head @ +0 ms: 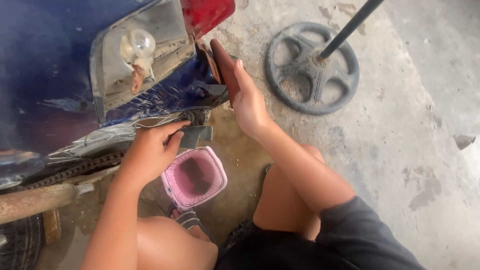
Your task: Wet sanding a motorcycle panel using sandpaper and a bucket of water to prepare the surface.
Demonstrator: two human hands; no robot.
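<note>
I crouch behind a blue motorcycle tail (50, 65) with a bare bulb (140, 44) in its open lamp housing. My right hand (247, 102) grips a brown rusty flap (224, 67) hanging below the red rear piece (207, 14). My left hand (150, 150) reaches under the tail, fingers curled around a grey rag or pad (196, 135) near the wheel spokes. A pink plastic container (195, 177) holding dark liquid stands on the floor between my knees.
A grey round wheel-shaped base (312, 67) with a dark pole (350, 25) stands on the concrete floor at upper right. A rusty exhaust pipe (37, 200), a chain (75, 170) and a tyre (20, 245) lie at left. The floor under the container looks wet.
</note>
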